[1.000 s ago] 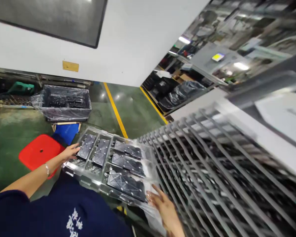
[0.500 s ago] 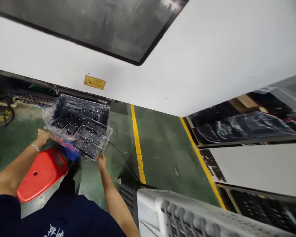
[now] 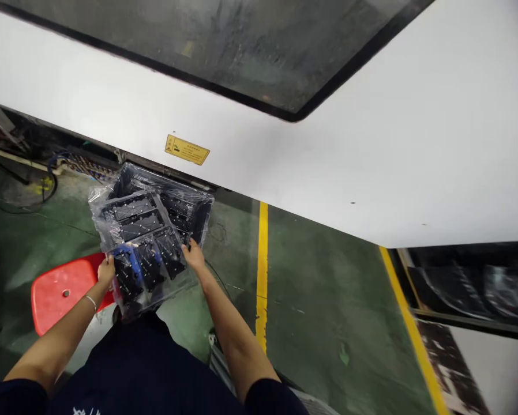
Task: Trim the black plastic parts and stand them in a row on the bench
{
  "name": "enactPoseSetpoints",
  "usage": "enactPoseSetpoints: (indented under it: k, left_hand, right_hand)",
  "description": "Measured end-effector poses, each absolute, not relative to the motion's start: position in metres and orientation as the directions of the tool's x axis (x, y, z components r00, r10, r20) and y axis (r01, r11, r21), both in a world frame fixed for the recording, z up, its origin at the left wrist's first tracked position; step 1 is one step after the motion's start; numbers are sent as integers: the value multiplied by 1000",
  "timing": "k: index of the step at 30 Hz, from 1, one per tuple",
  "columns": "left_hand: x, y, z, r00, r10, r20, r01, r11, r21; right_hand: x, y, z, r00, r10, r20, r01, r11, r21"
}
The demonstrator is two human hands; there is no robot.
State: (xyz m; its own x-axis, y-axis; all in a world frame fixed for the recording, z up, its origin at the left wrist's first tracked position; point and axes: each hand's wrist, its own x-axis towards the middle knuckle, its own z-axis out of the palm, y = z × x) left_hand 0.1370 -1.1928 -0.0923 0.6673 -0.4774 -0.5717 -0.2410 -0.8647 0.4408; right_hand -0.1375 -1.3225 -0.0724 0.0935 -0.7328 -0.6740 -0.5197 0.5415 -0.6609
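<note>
A clear plastic tray [image 3: 161,291] with several flat black parts [image 3: 150,264] in its compartments is held in front of my body, turned at an angle. My left hand [image 3: 106,271] grips its left edge, with the fingers wrapped round the rim. On the opposite edge my right hand [image 3: 193,255] has closed. Behind and partly under the tray stands a dark bin [image 3: 203,218] lined with clear film, with more black parts inside. Something blue shows through the tray.
A red stool [image 3: 53,294] stands at the left, partly behind my left arm. The white machine panel [image 3: 328,173] with a dark window [image 3: 198,52] spans the front. Yellow lines [image 3: 262,265] cross the green floor. A shelf [image 3: 470,323] is at the right.
The tray has come nearer my body and turned, apart from the bin's near side. My right hand has shifted up along its edge. The view has swung left.
</note>
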Motion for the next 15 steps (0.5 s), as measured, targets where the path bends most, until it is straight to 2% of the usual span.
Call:
enactPoseSetpoints:
  k: [4,7,11,13,15]
  left_hand:
    - [173,-1214,-57,717,-439,-542,-360,-898,252]
    - [209,-1273,-22,666,-551,-503,-550,-818,169]
    - [223,-1404,2,407,-772,-488,-826,-540,164]
    - [202,-1475,-5,252,-842,-477,-908,-376,185]
    - [165,-1531,-22,101,-876,-472,-949,-227,217]
  right_hand:
    - [-90,-1323,-91,177,-591,-787,-421,677,-603]
    - [-62,-1294,-95,232,-430,-872,-310,817,-485]
    - [-33,-1276,-96,360,-263,-895,-91,945,-314]
    - [-17,-1280,-98,409,-265,-873,58,962,-265]
    - [0,-1293,-103,414,-327,-850,233,940,-248]
